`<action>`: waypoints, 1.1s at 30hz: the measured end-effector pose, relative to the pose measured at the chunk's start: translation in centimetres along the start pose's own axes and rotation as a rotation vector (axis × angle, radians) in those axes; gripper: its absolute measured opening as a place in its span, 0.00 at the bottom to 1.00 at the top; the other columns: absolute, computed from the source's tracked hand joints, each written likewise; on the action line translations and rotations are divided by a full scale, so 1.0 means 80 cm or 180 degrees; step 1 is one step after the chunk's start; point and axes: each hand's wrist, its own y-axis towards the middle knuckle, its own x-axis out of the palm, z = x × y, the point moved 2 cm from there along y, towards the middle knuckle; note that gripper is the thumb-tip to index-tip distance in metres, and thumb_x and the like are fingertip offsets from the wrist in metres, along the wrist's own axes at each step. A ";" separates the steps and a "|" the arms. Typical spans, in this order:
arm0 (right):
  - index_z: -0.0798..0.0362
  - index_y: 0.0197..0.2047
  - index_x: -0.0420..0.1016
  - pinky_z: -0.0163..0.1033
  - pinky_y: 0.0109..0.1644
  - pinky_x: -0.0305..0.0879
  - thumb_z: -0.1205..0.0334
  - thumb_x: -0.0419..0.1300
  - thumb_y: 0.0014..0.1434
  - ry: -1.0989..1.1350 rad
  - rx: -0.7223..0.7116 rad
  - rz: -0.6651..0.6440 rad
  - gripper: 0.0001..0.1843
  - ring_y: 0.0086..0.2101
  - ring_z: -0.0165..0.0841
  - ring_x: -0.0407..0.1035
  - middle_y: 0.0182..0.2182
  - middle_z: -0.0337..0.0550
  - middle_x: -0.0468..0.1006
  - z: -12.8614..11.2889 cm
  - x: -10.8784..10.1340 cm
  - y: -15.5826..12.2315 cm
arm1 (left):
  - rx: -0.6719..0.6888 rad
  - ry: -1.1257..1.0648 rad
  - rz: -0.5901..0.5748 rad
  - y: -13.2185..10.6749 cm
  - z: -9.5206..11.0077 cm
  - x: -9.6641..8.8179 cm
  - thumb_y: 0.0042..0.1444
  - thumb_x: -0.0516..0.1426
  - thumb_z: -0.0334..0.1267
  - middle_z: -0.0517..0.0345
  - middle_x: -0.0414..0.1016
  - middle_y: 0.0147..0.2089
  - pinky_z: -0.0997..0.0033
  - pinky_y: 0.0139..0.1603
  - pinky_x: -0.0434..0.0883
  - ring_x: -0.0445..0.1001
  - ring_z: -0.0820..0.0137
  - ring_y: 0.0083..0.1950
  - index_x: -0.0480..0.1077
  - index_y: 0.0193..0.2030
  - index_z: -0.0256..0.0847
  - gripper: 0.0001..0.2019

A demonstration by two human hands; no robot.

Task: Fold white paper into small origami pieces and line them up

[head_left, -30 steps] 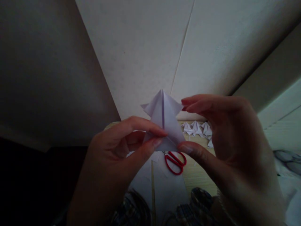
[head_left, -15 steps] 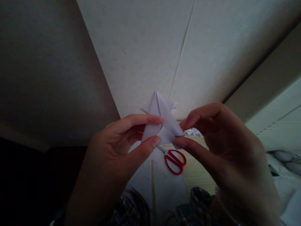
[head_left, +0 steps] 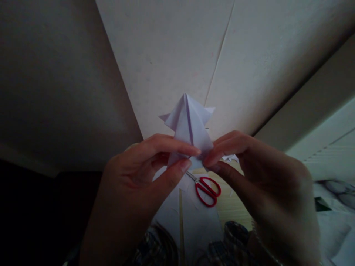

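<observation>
A white folded-paper figure (head_left: 186, 125) is held up in the middle of the head view. It has a pointed top, a crease down the centre and small points sticking out at both sides. My left hand (head_left: 138, 173) pinches its lower left part, forefinger across the front and thumb below. At the lower right corner, my right hand (head_left: 255, 177) is closed on the paper between thumb and fingers. The fingers cover much of the bottom edge. Under the figure lie scissors (head_left: 208, 190) with red handles, their blade tips hidden.
White paper sheets (head_left: 198, 225) lie on the pale wooden table (head_left: 233, 207) below my hands. Small folded white paper pieces (head_left: 230, 158) sit behind my right hand. A pale wall (head_left: 172, 55) rises behind. Eyeglasses (head_left: 340, 188) appear at the far right.
The paper figure has tipped so its top stands higher and its side points spread wider. My right fingers have come down onto its lower right corner, nearer my left hand.
</observation>
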 end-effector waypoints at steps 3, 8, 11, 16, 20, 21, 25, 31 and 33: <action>0.49 0.34 0.72 0.32 0.37 0.69 0.69 0.61 0.58 0.0006 0.0051 -0.0041 0.05 0.34 0.29 0.72 0.31 0.35 0.77 0.000 0.000 0.000 | -0.0067 -0.0064 0.0043 0.000 -0.002 -0.002 0.51 0.61 0.27 0.74 0.76 0.33 0.95 0.36 0.69 0.75 0.85 0.35 0.73 0.33 0.47 0.09; 0.47 0.35 0.70 0.31 0.39 0.68 0.67 0.63 0.57 -0.0039 0.0184 -0.0037 0.06 0.37 0.29 0.71 0.32 0.33 0.76 0.005 -0.001 -0.005 | -0.0444 -0.0499 0.0333 0.003 -0.006 0.000 0.47 0.63 0.28 0.70 0.78 0.31 0.85 0.32 0.75 0.78 0.78 0.32 0.69 0.37 0.46 0.12; 0.46 0.36 0.69 0.31 0.40 0.68 0.65 0.64 0.55 -0.0005 0.0290 -0.0085 0.08 0.37 0.29 0.71 0.33 0.33 0.75 0.008 -0.003 -0.006 | -0.0451 -0.0520 0.0183 0.005 -0.005 0.001 0.49 0.61 0.29 0.71 0.79 0.29 0.91 0.30 0.72 0.77 0.81 0.31 0.73 0.33 0.44 0.06; 0.48 0.33 0.70 0.30 0.38 0.69 0.64 0.63 0.56 0.0258 0.0412 -0.0125 0.05 0.33 0.28 0.72 0.29 0.33 0.75 0.008 -0.005 -0.002 | -0.0425 -0.0242 0.0298 0.002 -0.006 -0.003 0.46 0.64 0.31 0.74 0.76 0.23 0.94 0.22 0.68 0.75 0.83 0.25 0.73 0.24 0.45 0.06; 0.48 0.33 0.71 0.29 0.31 0.69 0.63 0.64 0.55 0.0443 0.0597 0.0170 0.04 0.30 0.28 0.72 0.29 0.35 0.76 0.010 -0.003 0.002 | -0.0525 0.0034 0.0432 0.001 -0.001 -0.002 0.43 0.65 0.30 0.71 0.75 0.21 0.85 0.22 0.71 0.73 0.79 0.21 0.73 0.22 0.43 0.06; 0.48 0.33 0.72 0.29 0.29 0.68 0.63 0.64 0.55 0.0463 0.0638 0.0174 0.04 0.30 0.28 0.72 0.28 0.34 0.76 0.010 -0.002 0.002 | -0.0572 0.0108 0.0489 0.001 0.000 -0.001 0.43 0.65 0.29 0.70 0.76 0.21 0.83 0.24 0.72 0.73 0.78 0.21 0.73 0.21 0.42 0.06; 0.49 0.29 0.72 0.30 0.27 0.67 0.64 0.65 0.53 0.0487 0.0758 0.0128 0.05 0.27 0.28 0.72 0.25 0.33 0.75 0.010 0.002 0.003 | -0.0646 0.0198 0.0581 0.002 0.004 0.003 0.43 0.66 0.31 0.70 0.77 0.22 0.83 0.25 0.72 0.74 0.78 0.21 0.73 0.21 0.42 0.07; 0.49 0.28 0.72 0.32 0.28 0.68 0.65 0.65 0.54 0.0419 0.0751 0.0546 0.06 0.27 0.29 0.71 0.25 0.35 0.75 0.015 -0.003 0.005 | -0.0442 0.0360 0.0126 0.006 -0.002 -0.004 0.48 0.62 0.30 0.67 0.81 0.28 0.80 0.32 0.76 0.79 0.73 0.30 0.78 0.27 0.48 0.06; 0.49 0.28 0.72 0.33 0.29 0.68 0.66 0.65 0.54 0.0359 0.0726 0.0690 0.06 0.27 0.29 0.71 0.25 0.35 0.74 0.016 -0.004 0.006 | -0.0377 0.0454 -0.0010 0.007 -0.004 -0.008 0.49 0.62 0.31 0.68 0.81 0.28 0.81 0.33 0.76 0.79 0.74 0.30 0.79 0.28 0.51 0.07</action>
